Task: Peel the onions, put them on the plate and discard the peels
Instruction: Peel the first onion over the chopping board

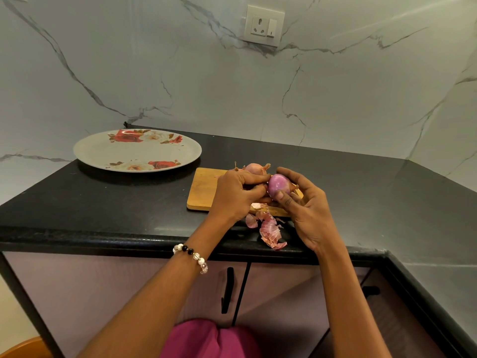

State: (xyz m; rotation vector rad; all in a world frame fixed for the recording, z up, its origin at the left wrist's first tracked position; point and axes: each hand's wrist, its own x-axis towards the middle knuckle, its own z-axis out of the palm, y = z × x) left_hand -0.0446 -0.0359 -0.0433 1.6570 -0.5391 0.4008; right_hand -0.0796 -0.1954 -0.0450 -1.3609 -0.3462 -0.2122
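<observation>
Pink garment (206,339) nearest, low in view. Peeled onion (277,186) held over cutting board (204,192): right hand (304,210) cups it, thumb and fingers curled round; left hand (237,195) pinches skin at its left end. Best: pull skin in strips, steady bulb. Unpeeled onion (254,168) just beyond. Peels (268,229) near counter edge. Floral plate (136,150) far left, nothing on it. Black counter (103,200), marble wall (232,86), socket (264,25).

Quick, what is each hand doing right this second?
Left hand: fingers curled, pinching skin off the onion.
Right hand: holding that peeled onion between thumb and fingers.
</observation>
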